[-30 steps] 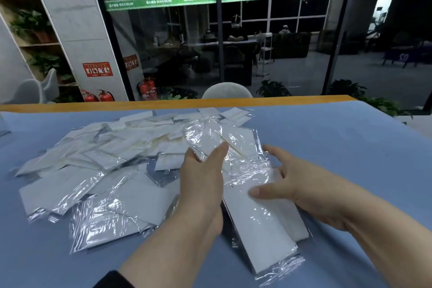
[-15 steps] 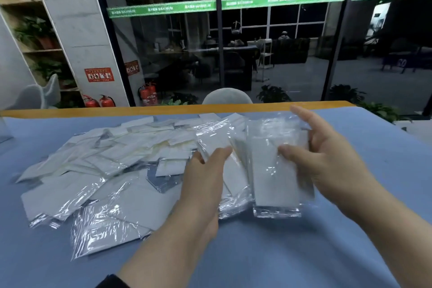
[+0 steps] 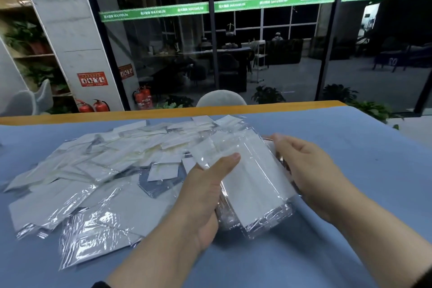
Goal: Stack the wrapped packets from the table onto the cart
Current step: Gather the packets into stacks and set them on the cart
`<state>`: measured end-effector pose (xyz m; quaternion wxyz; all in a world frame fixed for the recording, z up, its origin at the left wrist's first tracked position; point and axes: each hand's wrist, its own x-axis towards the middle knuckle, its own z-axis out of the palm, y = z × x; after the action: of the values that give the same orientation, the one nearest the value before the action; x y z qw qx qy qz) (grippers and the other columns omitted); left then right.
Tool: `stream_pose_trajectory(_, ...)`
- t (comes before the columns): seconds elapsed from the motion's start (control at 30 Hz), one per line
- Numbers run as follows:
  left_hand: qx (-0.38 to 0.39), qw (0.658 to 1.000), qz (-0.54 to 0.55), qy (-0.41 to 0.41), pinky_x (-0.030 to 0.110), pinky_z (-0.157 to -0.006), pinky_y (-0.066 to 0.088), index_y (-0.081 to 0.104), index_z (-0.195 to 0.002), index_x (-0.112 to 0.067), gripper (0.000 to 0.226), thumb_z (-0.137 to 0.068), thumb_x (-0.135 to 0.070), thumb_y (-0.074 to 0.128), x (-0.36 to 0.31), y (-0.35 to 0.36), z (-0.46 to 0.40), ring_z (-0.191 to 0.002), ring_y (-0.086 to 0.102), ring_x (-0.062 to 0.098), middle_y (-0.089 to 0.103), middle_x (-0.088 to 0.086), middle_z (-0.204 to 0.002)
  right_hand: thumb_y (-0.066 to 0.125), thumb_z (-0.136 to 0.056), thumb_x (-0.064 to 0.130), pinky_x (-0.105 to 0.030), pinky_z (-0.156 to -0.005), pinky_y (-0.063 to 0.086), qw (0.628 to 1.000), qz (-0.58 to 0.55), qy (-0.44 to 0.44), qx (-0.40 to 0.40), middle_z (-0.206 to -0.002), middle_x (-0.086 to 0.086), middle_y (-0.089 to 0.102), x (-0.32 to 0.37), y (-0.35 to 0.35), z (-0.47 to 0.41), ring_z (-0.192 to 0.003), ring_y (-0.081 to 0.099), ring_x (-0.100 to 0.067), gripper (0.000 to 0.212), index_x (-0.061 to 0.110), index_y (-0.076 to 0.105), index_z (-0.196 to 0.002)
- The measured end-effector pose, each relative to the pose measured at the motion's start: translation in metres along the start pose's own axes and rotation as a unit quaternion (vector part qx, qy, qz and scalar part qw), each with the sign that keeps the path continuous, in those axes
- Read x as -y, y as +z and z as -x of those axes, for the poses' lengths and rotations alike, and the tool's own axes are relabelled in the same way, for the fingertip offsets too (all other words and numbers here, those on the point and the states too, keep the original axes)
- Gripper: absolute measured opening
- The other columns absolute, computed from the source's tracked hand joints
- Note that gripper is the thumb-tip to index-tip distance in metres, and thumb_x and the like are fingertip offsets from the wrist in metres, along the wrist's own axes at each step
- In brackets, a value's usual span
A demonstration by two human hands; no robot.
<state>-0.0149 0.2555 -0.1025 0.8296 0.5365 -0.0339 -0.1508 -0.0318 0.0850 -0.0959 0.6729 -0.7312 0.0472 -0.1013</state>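
Head view: both hands clamp a bundle of wrapped packets (image 3: 252,177) just above the counter (image 3: 350,161), left hand (image 3: 205,196) w/ thumb on top, right hand (image 3: 311,170) cupping far side. Square edges b4 lifting; film looks slippery. Cart not in view.

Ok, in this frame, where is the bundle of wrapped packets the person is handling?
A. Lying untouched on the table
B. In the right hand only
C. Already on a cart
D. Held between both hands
D: the left hand and right hand grip the bundle of packets from either side above the blue table.
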Motion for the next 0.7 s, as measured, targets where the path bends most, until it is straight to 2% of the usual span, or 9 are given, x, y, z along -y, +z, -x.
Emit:
stream_pose_trajectory(0.03, -0.003, 1.000, 0.008, -0.006, 0.058, -0.097, 0.054, 0.074, -0.114, -0.012, 0.027, -0.088, -0.018, 0.072, 0.000, -0.001, -0.001, -0.102, 0.074, 0.032, 0.077, 0.012, -0.109, 0.055, -0.101, 0.039, -0.028, -0.066, 0.046, 1.000, 0.001, 0.004, 0.000, -0.084, 0.002, 0.070, -0.001, 0.001, 0.001, -0.071, 0.059, -0.012, 0.029, 0.023, 0.079, -0.095)
stream_pose_trajectory(0.1, -0.003, 0.999, 0.027, -0.019, 0.058, -0.098, 0.054, 0.073, -0.117, -0.011, 0.032, -0.086, -0.019, 0.073, 0.000, -0.001, -0.001, -0.104, 0.074, 0.033, 0.077, 0.013, -0.110, 0.062, -0.098, 0.029, -0.029, -0.064, 0.045, 0.999, 0.001, -0.004, -0.038, -0.075, 0.000, 0.068, -0.003, 0.004, 0.002, -0.066, 0.055, -0.013, 0.024, 0.015, 0.077, -0.087)
stream_pose_trajectory(0.17, 0.007, 0.998, 0.050, -0.036, 0.057, -0.101, 0.052, 0.070, -0.124, -0.009, 0.042, -0.083, -0.020, 0.073, 0.001, 0.000, -0.001, -0.108, 0.072, 0.034, 0.075, 0.014, -0.114, 0.064, -0.097, 0.028, -0.032, -0.065, 0.046, 0.995, 0.009, -0.028, -0.097, -0.074, 0.000, 0.069, -0.005, 0.007, 0.000, -0.065, 0.055, -0.012, 0.021, 0.015, 0.075, -0.084)
stream_pose_trajectory(0.3, 0.016, 0.996, 0.058, -0.059, 0.054, -0.100, 0.053, 0.070, -0.123, -0.007, 0.036, -0.088, -0.016, 0.070, 0.004, 0.004, 0.002, -0.106, 0.073, 0.034, 0.076, 0.016, -0.112, 0.061, -0.099, 0.030, -0.037, -0.065, 0.044, 0.985, 0.030, -0.073, -0.155, -0.066, 0.003, 0.061, -0.008, 0.012, -0.005, -0.061, 0.049, -0.014, 0.027, 0.015, 0.069, -0.077)
stream_pose_trajectory(0.4, -0.005, 0.996, 0.060, -0.065, 0.055, -0.095, 0.056, 0.070, -0.122, -0.010, 0.038, -0.085, -0.018, 0.073, 0.004, 0.004, 0.000, -0.104, 0.073, 0.034, 0.077, 0.015, -0.110, 0.058, -0.099, 0.032, -0.048, -0.075, 0.055, 0.978, -0.018, -0.094, -0.186, -0.074, -0.002, 0.069, -0.009, 0.011, -0.006, -0.070, 0.061, -0.029, 0.028, 0.015, 0.068, -0.079)
stream_pose_trajectory(0.47, -0.026, 0.994, 0.075, -0.074, 0.056, -0.088, 0.059, 0.070, -0.122, -0.011, 0.039, -0.084, -0.018, 0.076, 0.003, 0.002, -0.003, -0.101, 0.074, 0.033, 0.077, 0.013, -0.107, 0.056, -0.101, 0.031, -0.049, -0.080, 0.059, 0.965, -0.056, -0.107, -0.231, -0.081, -0.001, 0.073, -0.007, 0.007, -0.007, -0.077, 0.067, -0.024, 0.027, 0.016, 0.070, -0.083)
stream_pose_trajectory(0.57, -0.054, 0.991, 0.105, -0.060, 0.057, -0.087, 0.059, 0.068, -0.122, -0.014, 0.040, -0.084, -0.017, 0.078, 0.002, 0.001, -0.006, -0.100, 0.075, 0.031, 0.078, 0.012, -0.106, 0.054, -0.101, 0.036, -0.040, -0.070, 0.055, 0.934, -0.096, -0.121, -0.321, -0.078, 0.010, 0.070, 0.001, -0.004, -0.004, -0.071, 0.060, -0.013, 0.026, 0.023, 0.068, -0.084)
stream_pose_trajectory(0.63, -0.080, 0.991, 0.105, -0.029, 0.053, -0.086, 0.060, 0.067, -0.120, -0.017, 0.036, -0.085, -0.016, 0.077, 0.003, 0.000, -0.007, -0.094, 0.076, 0.027, 0.079, 0.009, -0.104, 0.054, -0.102, 0.036, -0.041, -0.075, 0.054, 0.926, -0.149, -0.130, -0.321, -0.083, 0.005, 0.069, 0.007, -0.011, -0.002, -0.073, 0.059, -0.015, 0.023, 0.024, 0.068, -0.088)
stream_pose_trajectory(0.7, -0.104, 0.989, 0.105, 0.005, 0.051, -0.086, 0.060, 0.066, -0.118, -0.018, 0.032, -0.087, -0.014, 0.075, 0.003, 0.001, -0.006, -0.088, 0.077, 0.024, 0.079, 0.007, -0.102, 0.056, -0.102, 0.032, -0.038, -0.076, 0.054, 0.933, -0.190, -0.128, -0.276, -0.084, 0.002, 0.068, 0.011, -0.008, 0.002, -0.074, 0.060, -0.014, 0.019, 0.021, 0.069, -0.094)
